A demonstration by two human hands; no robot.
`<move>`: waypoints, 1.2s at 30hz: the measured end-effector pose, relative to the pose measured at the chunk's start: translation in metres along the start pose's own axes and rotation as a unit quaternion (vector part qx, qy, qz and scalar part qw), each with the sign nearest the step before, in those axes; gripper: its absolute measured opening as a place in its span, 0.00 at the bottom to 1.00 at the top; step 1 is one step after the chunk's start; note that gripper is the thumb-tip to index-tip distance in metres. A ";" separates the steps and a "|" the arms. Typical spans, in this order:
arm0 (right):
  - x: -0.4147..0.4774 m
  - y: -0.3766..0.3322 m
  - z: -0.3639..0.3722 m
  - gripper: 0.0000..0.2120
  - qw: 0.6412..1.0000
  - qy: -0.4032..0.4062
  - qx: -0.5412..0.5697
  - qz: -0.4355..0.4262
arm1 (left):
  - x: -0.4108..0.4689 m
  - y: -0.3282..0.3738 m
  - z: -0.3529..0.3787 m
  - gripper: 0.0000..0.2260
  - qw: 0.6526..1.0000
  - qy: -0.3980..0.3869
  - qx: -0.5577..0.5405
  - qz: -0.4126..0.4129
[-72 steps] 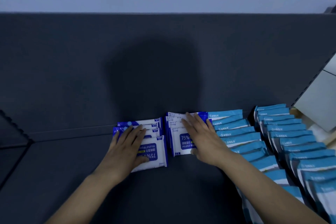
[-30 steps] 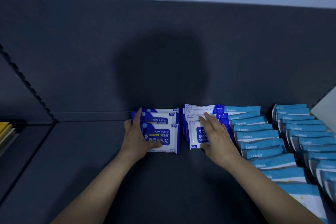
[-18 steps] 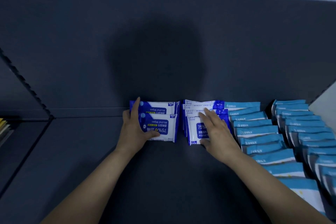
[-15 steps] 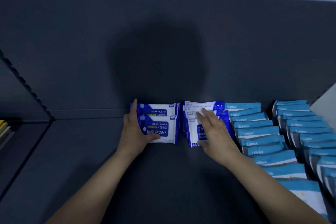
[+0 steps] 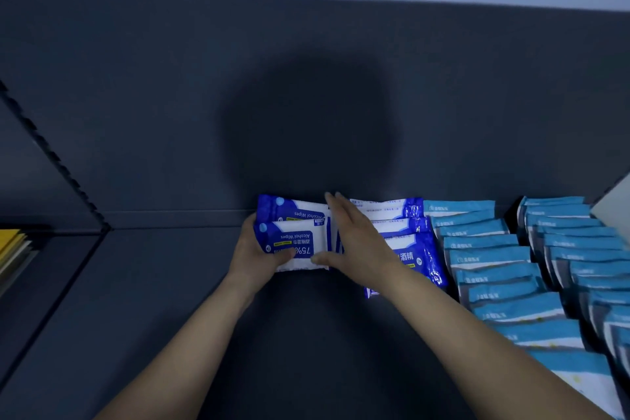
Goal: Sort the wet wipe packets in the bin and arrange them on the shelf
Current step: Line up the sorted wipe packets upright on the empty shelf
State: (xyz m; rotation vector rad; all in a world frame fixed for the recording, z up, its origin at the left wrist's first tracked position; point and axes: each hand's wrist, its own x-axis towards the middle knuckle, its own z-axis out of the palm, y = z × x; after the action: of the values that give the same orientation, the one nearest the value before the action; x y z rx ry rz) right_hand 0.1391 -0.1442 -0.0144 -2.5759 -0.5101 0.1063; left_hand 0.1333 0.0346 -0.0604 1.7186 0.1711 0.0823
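Note:
Two short rows of white-and-dark-blue alcohol wipe packets lie on the dark shelf [image 5: 170, 300] against its back wall. My left hand [image 5: 257, 257] grips the left stack of alcohol wipe packets [image 5: 293, 232] from its left side, thumb on the front packet. My right hand [image 5: 354, 242] lies flat with fingers together in the gap between that stack and the right stack of alcohol wipe packets [image 5: 407, 242], touching both. It hides part of the right stack.
Two long rows of light-blue wipe packets [image 5: 491, 262] [image 5: 579, 249] fill the shelf to the right. A pale panel [image 5: 613, 211] shows at the right edge. Yellow and pale flat items [image 5: 13, 249] sit on the neighbouring shelf at the left.
My right hand slid left off the right stack into the gap between the two stacks. The left hand stays on the left stack, which sits tighter against the back wall.

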 end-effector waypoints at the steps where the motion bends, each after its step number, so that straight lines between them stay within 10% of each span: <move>1: 0.008 -0.004 -0.001 0.49 1.000 -0.006 -0.024 -0.013 | 0.000 0.000 0.001 0.32 1.000 0.005 -0.001 0.005; 8: 0.042 -0.032 0.005 0.49 0.985 -0.047 -0.165 -0.016 | -0.006 0.008 -0.007 0.37 0.998 0.047 0.007 0.052; 21: 0.007 -0.033 0.005 0.27 0.951 0.103 0.277 0.095 | -0.019 0.085 -0.032 0.45 0.931 -0.076 0.307 0.184; 26: -0.023 -0.030 0.005 0.20 0.732 0.144 0.651 0.139 | -0.018 0.070 -0.021 0.48 0.972 -0.019 0.132 0.192; 29: -0.040 -0.020 0.005 0.24 0.610 0.126 0.765 0.167 | -0.026 0.062 -0.004 0.46 0.974 -0.166 0.123 0.094; 36: -0.054 -0.011 0.007 0.17 0.577 0.116 0.790 0.169 | -0.029 0.050 0.024 0.32 0.958 -0.242 0.121 0.097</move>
State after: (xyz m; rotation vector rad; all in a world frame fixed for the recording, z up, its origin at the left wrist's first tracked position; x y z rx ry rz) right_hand 0.0841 -0.1525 -0.0155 -0.7890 0.2318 0.2135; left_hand 0.1122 -0.0008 -0.0132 1.9435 -0.3647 -0.2231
